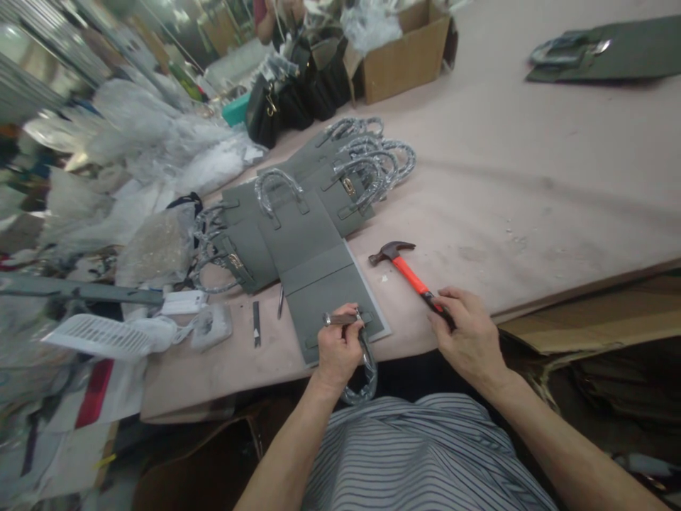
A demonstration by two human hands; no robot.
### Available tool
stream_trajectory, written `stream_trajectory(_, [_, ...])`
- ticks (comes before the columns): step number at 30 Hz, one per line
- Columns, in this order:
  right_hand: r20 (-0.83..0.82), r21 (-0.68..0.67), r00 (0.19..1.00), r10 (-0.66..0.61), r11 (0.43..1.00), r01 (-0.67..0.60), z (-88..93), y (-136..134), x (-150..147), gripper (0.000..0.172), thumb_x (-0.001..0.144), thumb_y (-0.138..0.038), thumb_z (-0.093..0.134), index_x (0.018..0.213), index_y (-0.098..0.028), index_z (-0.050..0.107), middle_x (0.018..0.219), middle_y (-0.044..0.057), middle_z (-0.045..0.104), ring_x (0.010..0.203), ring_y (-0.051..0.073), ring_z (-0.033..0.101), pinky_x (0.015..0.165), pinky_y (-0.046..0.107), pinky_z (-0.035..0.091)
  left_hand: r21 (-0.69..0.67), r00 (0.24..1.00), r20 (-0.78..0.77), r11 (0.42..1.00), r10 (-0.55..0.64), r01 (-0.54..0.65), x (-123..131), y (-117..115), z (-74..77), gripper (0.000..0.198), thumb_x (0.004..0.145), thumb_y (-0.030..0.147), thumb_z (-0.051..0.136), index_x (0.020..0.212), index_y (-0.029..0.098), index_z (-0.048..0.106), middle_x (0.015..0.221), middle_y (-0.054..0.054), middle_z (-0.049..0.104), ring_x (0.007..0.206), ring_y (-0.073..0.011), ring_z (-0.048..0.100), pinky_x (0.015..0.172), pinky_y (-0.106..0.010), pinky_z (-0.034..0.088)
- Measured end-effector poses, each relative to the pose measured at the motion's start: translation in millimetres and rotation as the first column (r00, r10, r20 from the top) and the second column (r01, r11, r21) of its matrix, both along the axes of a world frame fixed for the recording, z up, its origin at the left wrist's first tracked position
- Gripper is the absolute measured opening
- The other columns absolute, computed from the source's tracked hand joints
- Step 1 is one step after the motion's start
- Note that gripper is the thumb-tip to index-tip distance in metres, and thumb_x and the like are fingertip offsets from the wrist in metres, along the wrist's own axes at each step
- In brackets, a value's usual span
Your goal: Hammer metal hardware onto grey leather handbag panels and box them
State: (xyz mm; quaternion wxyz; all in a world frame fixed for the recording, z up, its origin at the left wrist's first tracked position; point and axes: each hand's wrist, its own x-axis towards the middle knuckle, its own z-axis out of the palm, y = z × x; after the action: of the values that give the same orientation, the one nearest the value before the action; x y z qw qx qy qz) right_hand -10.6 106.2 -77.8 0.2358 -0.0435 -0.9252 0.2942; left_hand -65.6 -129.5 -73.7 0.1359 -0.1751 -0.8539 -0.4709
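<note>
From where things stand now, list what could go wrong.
A swing of the hammer in the right hand could catch the left hand, which grips a short tool. That tool might slip and mark the gray panel beneath. The wrapped handle, reaching past the edge of the table, could snag.

We see that the bag panel [324, 287] has one plain grey-green colour, and the stacked bag pieces [299, 163] carry the same shade. Their clasps [348, 186] look golden to us. The hammer [408, 274] shows several colours: a dark grey head, a bright orange-red neck, and a black grip with some red. The hand tool [336, 320] is brown with a silvery end. We find the table [489, 170] a pale pinkish beige. The shirt [415, 458] has thin dark stripes on blue-grey. Farther away, we notice black bags [295, 103], a brown carton [407, 60], a teal box [235, 110] and a deep red strip [94, 392].
</note>
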Motion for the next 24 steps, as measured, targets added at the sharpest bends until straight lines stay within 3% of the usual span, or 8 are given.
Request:
stream_trajectory(3, [0.137, 0.130, 0.990, -0.047, 0.991, 0.029, -4.0, 11.4, -2.1, 0.025, 0.085, -0.023, 0.059, 0.109, -0.017, 0.062, 0.112, 0.019, 0.063, 0.102, 0.036, 0.059, 0.089, 0.052, 0.051, -0.025, 1.000, -0.014, 1.000, 0.015, -0.016, 0.8, 2.2, -1.2, 0.012, 0.088, 0.015, 0.060, 0.098, 0.019, 0.066, 0.101, -0.009, 0.077, 0.098, -0.0228, 0.074, 0.091, -0.038, 0.060])
stream_trajectory(6, [0.288, 0.162, 0.956, -0.058, 0.987, 0.011, -4.2, 11.3, -5.8, 0.023, 0.084, -0.024, 0.059, 0.106, -0.017, 0.062, 0.098, 0.016, 0.062, 0.091, 0.034, 0.059, 0.078, 0.046, 0.050, -0.041, 0.999, -0.012, 0.999, 0.031, -0.032, 1.5, 4.9, -2.3, 0.014, 0.088, 0.015, 0.059, 0.099, 0.020, 0.067, 0.101, -0.008, 0.077, 0.097, -0.0226, 0.074, 0.091, -0.038, 0.059])
stream_trajectory(7, [0.337, 0.125, 0.940, -0.057, 0.992, 0.015, -2.8, 9.8, -7.9, 0.019, 0.083, -0.023, 0.059, 0.101, -0.018, 0.062, 0.093, 0.014, 0.061, 0.088, 0.032, 0.059, 0.075, 0.043, 0.048, -0.043, 0.999, -0.011, 0.999, 0.033, -0.033, 1.6, 5.6, -2.4, 0.014, 0.088, 0.015, 0.059, 0.099, 0.020, 0.067, 0.100, -0.008, 0.077, 0.097, -0.0224, 0.074, 0.090, -0.038, 0.059])
stream_trajectory(9, [0.440, -0.093, 0.898, -0.027, 0.993, 0.075, 1.7, 7.0, -13.5, 0.013, 0.078, -0.018, 0.061, 0.091, -0.020, 0.060, 0.086, 0.010, 0.058, 0.083, 0.028, 0.058, 0.070, 0.038, 0.045, -0.044, 0.999, -0.008, 0.998, 0.032, -0.032, 1.6, 6.6, -2.4, 0.014, 0.088, 0.015, 0.059, 0.099, 0.019, 0.067, 0.100, -0.008, 0.077, 0.097, -0.0225, 0.074, 0.090, -0.037, 0.059])
stream_trajectory(13, [0.581, -0.536, 0.797, 0.165, 0.814, 0.222, 12.6, 6.7, -27.4, 0.021, 0.065, -0.012, 0.064, 0.077, -0.023, 0.051, 0.066, 0.001, 0.052, 0.066, 0.019, 0.054, 0.058, 0.029, 0.041, -0.041, 1.000, 0.018, 0.999, 0.004, -0.004, 0.2, 6.4, -1.2, 0.015, 0.086, 0.015, 0.060, 0.098, 0.021, 0.067, 0.101, -0.008, 0.076, 0.097, -0.0231, 0.074, 0.090, -0.037, 0.059])
stream_trajectory(16, [0.631, -0.665, 0.703, 0.330, 0.696, 0.270, 19.7, 5.7, -36.5, 0.016, 0.070, -0.019, 0.061, 0.078, -0.023, 0.048, 0.055, -0.004, 0.049, 0.049, 0.015, 0.049, 0.048, 0.025, 0.041, -0.053, 0.999, 0.044, 0.998, -0.017, 0.019, -1.2, 6.0, 0.8, 0.018, 0.084, 0.014, 0.061, 0.099, 0.022, 0.067, 0.101, -0.007, 0.076, 0.097, -0.0236, 0.073, 0.090, -0.037, 0.058])
stream_trajectory(19, [0.624, -0.748, 0.637, 0.453, 0.582, 0.320, 27.4, -2.3, -43.7, 0.009, 0.083, -0.029, 0.052, 0.079, -0.021, 0.051, 0.057, -0.003, 0.050, 0.043, 0.011, 0.044, 0.042, 0.024, 0.040, -0.091, 0.998, 0.061, 0.995, -0.030, 0.036, -1.8, 6.2, 3.7, 0.022, 0.084, 0.013, 0.060, 0.102, 0.023, 0.066, 0.099, -0.006, 0.076, 0.093, -0.0238, 0.074, 0.088, -0.037, 0.058])
stream_trajectory(24, [0.618, -0.753, 0.670, 0.412, 0.557, 0.351, 62.5, -19.0, -44.2, 0.026, 0.094, -0.039, 0.045, 0.074, -0.023, 0.044, 0.055, -0.008, 0.037, 0.036, 0.007, 0.027, 0.034, 0.020, 0.027, -0.129, 0.996, 0.077, 0.990, -0.038, 0.048, -0.8, 7.5, 7.3, 0.020, 0.085, 0.014, 0.060, 0.101, 0.024, 0.065, 0.095, -0.006, 0.075, 0.087, -0.0250, 0.074, 0.081, -0.037, 0.059])
